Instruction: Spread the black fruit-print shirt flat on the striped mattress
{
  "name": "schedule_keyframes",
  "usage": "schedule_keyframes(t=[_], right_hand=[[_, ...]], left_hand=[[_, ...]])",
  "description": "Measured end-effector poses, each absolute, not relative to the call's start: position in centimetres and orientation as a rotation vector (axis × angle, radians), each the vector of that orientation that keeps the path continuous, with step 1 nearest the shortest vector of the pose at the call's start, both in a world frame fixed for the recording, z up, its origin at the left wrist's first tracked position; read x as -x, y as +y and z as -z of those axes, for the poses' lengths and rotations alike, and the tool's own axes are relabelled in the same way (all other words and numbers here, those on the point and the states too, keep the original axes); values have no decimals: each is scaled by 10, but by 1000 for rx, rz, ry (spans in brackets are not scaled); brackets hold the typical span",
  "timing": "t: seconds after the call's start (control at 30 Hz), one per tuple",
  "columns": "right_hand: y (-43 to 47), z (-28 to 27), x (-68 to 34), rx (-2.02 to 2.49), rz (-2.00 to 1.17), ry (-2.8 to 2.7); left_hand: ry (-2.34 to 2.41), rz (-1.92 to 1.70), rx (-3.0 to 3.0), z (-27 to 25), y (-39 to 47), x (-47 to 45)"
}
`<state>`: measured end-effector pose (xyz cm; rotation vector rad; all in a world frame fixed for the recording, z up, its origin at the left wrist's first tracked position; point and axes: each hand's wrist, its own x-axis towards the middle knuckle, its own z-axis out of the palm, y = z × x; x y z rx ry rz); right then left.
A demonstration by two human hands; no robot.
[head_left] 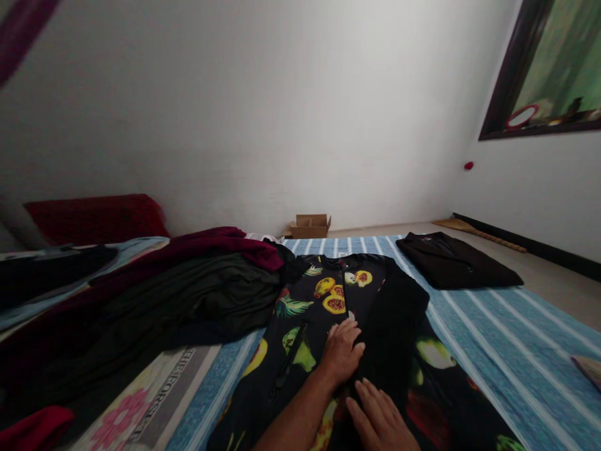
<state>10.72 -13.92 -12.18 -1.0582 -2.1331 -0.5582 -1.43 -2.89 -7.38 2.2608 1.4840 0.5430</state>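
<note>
A: What are you noticing at the far left?

B: A red, slab-shaped object (96,219) is standing near the pale wall (235,125). A soft maroon garment (220,241) is running along the far edge of a crumpled dark garment (201,294), which is bunching into slack ridges. In front, a light cloth (157,385) is showing a pink flower and printed capitals.

A: And toward the middle?

B: A small cardboard box (310,227) is sitting low by the wall. Nearer, the jacket (323,319) is lying spread on a blue-and-white striped sheet (511,332), its dark fabric carrying a bright fruit print, and a zip (346,288) is dropping straight from the neckline.

A: How are the hands resting?

B: The left hand (342,351) is lying palm down on the jacket's front, fingers slightly bent, its grip unclenched. The right hand (380,419) is resting just beside it, nearer the camera, fingers extending, its grip loose too.

A: And farther right?

B: A plain black sleeve (394,297) is folding inward over the jacket. Beyond, a dark brown garment (460,260) is lying folded into a flat, roughly rectangular packet.
</note>
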Motion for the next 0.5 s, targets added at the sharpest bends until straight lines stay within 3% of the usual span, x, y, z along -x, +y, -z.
schedule_keyframes(t=[0.5], right_hand=[[-137, 138, -102, 1067, 606, -2084]], left_hand=[[1485, -555, -2288, 72, -29, 14]])
